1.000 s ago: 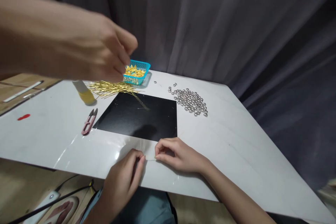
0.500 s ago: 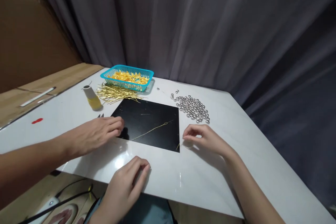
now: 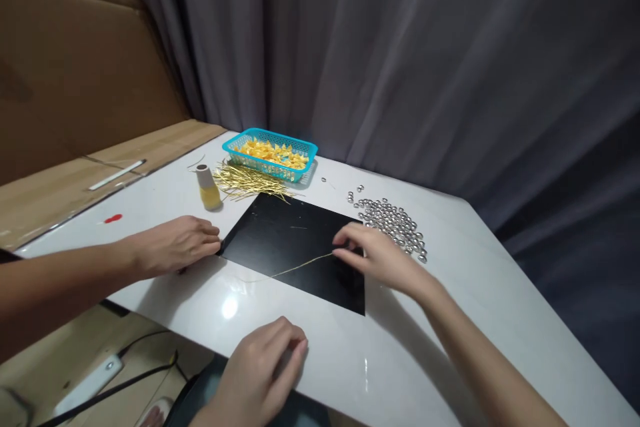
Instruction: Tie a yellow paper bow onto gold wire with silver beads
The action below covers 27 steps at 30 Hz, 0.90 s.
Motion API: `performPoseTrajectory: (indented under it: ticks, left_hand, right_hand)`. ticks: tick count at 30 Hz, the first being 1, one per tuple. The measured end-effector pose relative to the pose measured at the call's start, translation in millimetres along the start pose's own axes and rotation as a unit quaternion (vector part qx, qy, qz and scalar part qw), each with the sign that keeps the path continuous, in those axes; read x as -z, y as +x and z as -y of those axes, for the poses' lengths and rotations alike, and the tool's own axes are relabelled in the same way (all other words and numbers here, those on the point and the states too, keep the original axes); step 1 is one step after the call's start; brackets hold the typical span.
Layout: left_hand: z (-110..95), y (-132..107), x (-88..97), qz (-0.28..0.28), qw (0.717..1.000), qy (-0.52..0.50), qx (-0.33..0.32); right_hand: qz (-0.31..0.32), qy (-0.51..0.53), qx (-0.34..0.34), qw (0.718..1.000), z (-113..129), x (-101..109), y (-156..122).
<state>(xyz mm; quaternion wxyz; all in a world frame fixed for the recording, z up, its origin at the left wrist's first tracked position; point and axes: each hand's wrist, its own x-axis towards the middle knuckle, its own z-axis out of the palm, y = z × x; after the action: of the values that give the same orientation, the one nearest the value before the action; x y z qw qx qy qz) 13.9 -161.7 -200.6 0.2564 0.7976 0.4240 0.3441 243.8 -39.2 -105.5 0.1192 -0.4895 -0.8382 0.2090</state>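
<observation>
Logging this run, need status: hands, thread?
Right hand: fingers at end of thin gold thread on black square sheet. Left hand: by edge of white stone tabletop. Co-worker's hand at sheet's left corner.

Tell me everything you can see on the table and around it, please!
basket: one, turquoise, far edge of the table
folded pieces: many, yellow, in the basket
strands: many, gold, beside the basket
thread spool: one, yellow and white, left of the strands
beads: many, silver, right of the black sheet
black sheet: one, black, middle of the table
gold thread: one, gold, across the black sheet
mark: one, red, left part of the table
table: one, white, under everything
curtain: one, dark grey, behind the table
co-worker's hand: one, bare, at the black sheet's left corner
left hand: one, bare, near edge of the table
right hand: one, bare, at the gold thread's end
</observation>
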Motion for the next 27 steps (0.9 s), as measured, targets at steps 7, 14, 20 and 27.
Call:
performPoseTrajectory:
  ticks: [7,14,20,27]
  left_hand:
    - [5.4,-2.3,-6.0,-0.048,0.998,0.027,-0.034]
    - [17.0,-2.0,13.3,-0.030,0.998,-0.044,-0.043]
    - [59.5,-5.7,68.7,-0.091,0.992,0.067,0.058]
    - [96.4,-10.3,87.7,-0.085,0.987,0.104,0.091]
  right_hand:
    - [0.107,0.031,0.124,0.986,96.5,-77.4,57.6]
    - [0.070,0.044,0.114,0.990,84.7,-72.1,67.6]
    - [0.003,0.064,0.016,0.998,-15.7,-10.7,50.1]
    - [0.067,0.051,-0.026,0.996,-71.8,-0.9,35.8]
